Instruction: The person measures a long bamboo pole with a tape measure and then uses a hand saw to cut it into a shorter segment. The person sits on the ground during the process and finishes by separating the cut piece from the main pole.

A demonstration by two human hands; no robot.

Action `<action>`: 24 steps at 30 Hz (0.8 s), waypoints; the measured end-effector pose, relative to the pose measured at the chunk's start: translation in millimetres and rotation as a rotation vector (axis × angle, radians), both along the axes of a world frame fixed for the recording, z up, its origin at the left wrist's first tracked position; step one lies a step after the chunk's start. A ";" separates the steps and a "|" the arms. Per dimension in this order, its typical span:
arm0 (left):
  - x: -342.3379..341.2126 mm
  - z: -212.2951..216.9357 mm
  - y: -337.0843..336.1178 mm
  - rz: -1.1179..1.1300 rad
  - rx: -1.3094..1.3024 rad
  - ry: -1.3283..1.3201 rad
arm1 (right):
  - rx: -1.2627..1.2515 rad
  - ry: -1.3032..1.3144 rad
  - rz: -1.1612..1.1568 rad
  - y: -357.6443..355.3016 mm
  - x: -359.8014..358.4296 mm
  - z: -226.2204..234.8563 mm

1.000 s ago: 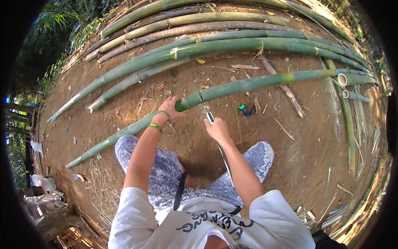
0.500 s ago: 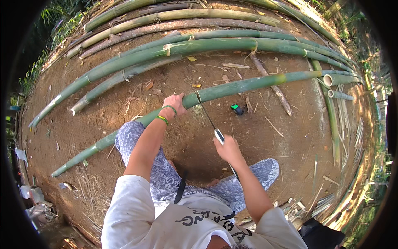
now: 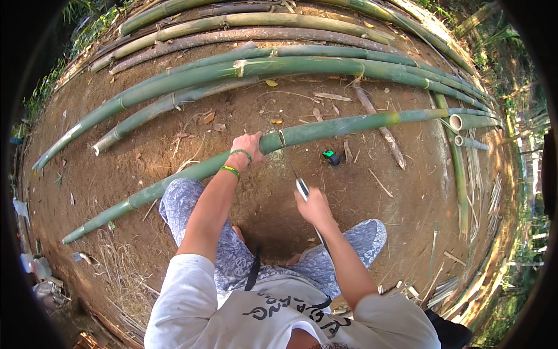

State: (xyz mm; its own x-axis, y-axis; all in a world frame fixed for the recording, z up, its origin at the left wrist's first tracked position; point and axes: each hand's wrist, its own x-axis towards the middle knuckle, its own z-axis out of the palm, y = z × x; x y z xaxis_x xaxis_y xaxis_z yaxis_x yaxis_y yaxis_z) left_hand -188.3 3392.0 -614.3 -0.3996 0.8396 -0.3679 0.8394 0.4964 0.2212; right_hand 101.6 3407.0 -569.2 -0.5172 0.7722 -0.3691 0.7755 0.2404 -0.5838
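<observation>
A long green bamboo pole (image 3: 343, 126) lies slantwise across in front of me, passing over my left knee. My left hand (image 3: 249, 146) is closed around the pole, just left of a narrow cut with pale edges. Closed on the white-and-black handle of a hand saw (image 3: 301, 188) is my right hand (image 3: 315, 206), below and right of the cut. The saw's thin blade runs up to the cut, seen nearly edge-on and slightly blurred. How deep the blade sits in the bamboo I cannot tell.
A black-and-green tape measure (image 3: 332, 156) lies on the dirt beyond the saw. Behind are thick green bamboo poles (image 3: 302, 65) and brownish ones (image 3: 232, 43). Two cut hollow ends (image 3: 455, 122) point inward at the right, near split strips (image 3: 476, 180). A stick (image 3: 381, 125) lies under the pole.
My right hand has moved slightly forward and left with the saw, so less of the blade shows below the pole. My left hand keeps its grip. The whole view has shifted slightly.
</observation>
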 end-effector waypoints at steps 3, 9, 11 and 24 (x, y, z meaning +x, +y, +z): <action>10.3 3.2 17.7 -0.027 0.013 0.004 | 0.005 0.064 -0.010 53.2 -51.7 -35.7; -3.1 -5.5 -3.9 0.014 0.005 0.020 | 0.032 0.077 -0.004 4.9 4.5 -11.0; -3.6 -11.2 -0.1 -0.006 0.010 0.030 | -0.042 0.071 -0.044 13.1 -16.4 -22.8; 30.5 10.9 22.2 -0.053 0.004 0.022 | 0.013 0.048 -0.039 68.8 -55.0 -47.4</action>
State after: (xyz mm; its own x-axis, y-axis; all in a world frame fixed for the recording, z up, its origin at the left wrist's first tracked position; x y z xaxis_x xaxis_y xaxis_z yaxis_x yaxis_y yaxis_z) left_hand -157.8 3414.2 -603.4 -0.3622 0.8615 -0.3557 0.8693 0.4500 0.2047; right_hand 46.6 3475.7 -616.5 -0.5034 0.7965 -0.3348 0.7559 0.2183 -0.6172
